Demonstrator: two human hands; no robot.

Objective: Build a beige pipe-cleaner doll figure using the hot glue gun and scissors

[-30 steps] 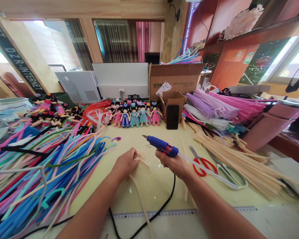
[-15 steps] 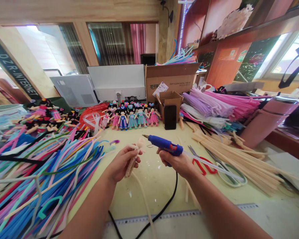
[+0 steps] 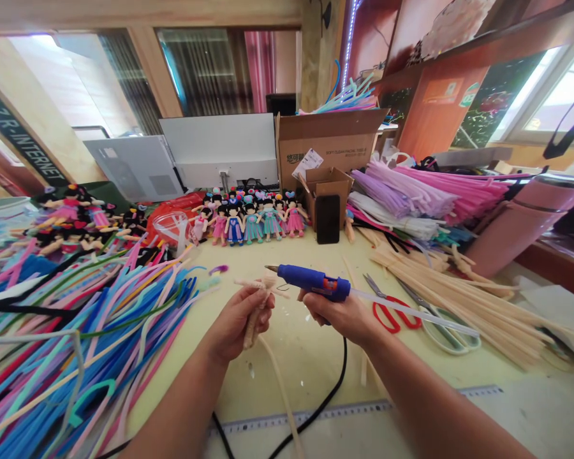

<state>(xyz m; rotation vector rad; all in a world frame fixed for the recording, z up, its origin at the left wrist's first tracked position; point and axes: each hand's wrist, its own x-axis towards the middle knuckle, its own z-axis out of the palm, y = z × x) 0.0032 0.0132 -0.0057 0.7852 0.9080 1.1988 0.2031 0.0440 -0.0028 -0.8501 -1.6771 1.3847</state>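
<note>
My left hand (image 3: 247, 312) is closed round a beige pipe-cleaner doll body (image 3: 251, 328), its arms sticking out sideways above my fingers. A long beige pipe cleaner (image 3: 280, 382) trails from below that hand down to the table's front. My right hand (image 3: 337, 312) grips a blue hot glue gun (image 3: 313, 280) by its handle. The gun's metal nozzle points left, just above the top of the doll body; whether they touch I cannot tell. A translucent glue stick (image 3: 411, 310) juts out of the gun's rear. Its black cord (image 3: 337, 379) loops down between my arms.
Pipe cleaners in many colours (image 3: 105, 325) cover the left side. Finished dolls (image 3: 251, 220) stand at the back beside a phone (image 3: 328, 219) and cardboard boxes (image 3: 335, 137). Scissors (image 3: 395, 312), beige pipe cleaners (image 3: 459, 299) and a pink flask (image 3: 526, 223) lie right. A ruler (image 3: 316, 413) crosses the front.
The glue gun has shifted slightly left, bringing its nozzle over the doll body. The doll body's arms now show spread out sideways. The whole view has tilted a little.
</note>
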